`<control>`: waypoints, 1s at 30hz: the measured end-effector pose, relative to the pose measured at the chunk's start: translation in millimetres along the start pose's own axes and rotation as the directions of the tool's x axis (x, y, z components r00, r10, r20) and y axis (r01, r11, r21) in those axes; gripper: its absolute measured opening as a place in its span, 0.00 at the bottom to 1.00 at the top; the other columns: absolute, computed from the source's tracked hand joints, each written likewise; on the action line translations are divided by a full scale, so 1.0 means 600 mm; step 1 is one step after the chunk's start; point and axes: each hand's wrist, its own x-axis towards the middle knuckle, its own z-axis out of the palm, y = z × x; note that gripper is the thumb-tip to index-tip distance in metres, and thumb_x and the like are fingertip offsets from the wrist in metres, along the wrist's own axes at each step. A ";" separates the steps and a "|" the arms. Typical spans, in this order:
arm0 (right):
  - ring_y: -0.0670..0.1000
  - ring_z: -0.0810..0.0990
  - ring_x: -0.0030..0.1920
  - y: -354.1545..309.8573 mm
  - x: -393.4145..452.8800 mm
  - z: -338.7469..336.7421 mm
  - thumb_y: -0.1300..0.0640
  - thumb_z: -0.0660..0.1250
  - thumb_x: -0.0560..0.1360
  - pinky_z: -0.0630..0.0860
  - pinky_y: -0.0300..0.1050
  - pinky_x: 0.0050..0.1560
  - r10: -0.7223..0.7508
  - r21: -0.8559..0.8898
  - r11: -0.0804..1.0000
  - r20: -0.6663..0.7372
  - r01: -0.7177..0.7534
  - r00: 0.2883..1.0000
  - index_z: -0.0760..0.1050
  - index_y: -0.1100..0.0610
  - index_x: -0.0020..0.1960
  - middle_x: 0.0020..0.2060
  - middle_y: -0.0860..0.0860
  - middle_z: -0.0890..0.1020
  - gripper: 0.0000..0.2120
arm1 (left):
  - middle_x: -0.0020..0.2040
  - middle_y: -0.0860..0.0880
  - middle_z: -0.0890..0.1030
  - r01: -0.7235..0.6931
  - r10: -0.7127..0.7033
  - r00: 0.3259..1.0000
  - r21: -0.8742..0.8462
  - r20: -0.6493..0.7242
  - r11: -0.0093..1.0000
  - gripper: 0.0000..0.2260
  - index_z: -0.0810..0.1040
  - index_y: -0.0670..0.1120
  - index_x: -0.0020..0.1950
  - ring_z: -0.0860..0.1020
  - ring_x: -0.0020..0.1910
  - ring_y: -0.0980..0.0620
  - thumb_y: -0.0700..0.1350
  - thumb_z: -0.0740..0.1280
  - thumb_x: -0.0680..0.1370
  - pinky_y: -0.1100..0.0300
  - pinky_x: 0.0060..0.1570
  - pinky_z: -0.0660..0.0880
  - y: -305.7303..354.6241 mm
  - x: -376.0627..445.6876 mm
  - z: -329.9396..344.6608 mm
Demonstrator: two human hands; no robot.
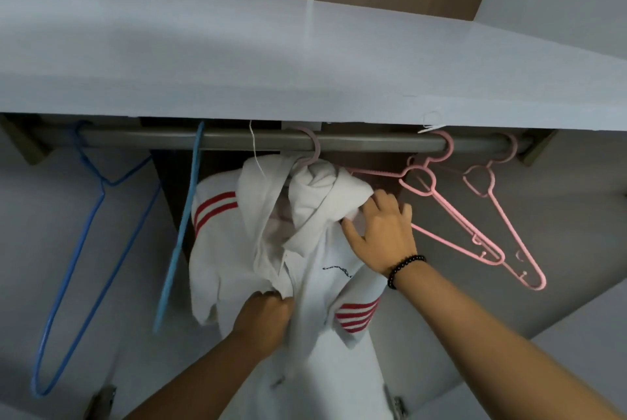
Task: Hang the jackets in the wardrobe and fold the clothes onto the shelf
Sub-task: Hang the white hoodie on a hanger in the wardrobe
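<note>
A white hooded jacket (237, 250) with red stripes on both sleeves hangs from a pink hanger (314, 148) hooked over the grey wardrobe rail (373, 141). My left hand (264, 314) pinches the jacket's front edge near the zip, fingers curled into the cloth. My right hand (383, 226) lies on the jacket's right shoulder by the hood, fingers spread and fairly straight against the fabric. A white drawstring dangles from the hood near the rail.
Two blue wire hangers (84, 250) hang at the left of the rail. Two bare pink hangers (475, 216) hang at the right. A white shelf (305, 63) juts out just above the rail. Door hinges show at the bottom edge.
</note>
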 end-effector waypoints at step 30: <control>0.62 0.55 0.74 -0.051 -0.224 0.115 0.67 0.70 0.64 0.50 0.67 0.69 -0.247 0.025 0.968 -0.065 0.249 0.967 0.58 0.63 0.73 0.73 0.62 0.59 0.40 | 0.67 0.51 0.74 0.210 -0.305 0.950 -0.595 -0.062 0.776 0.18 0.76 0.41 0.65 0.71 0.66 0.53 0.39 0.66 0.75 0.62 0.69 0.63 -0.041 -0.073 0.157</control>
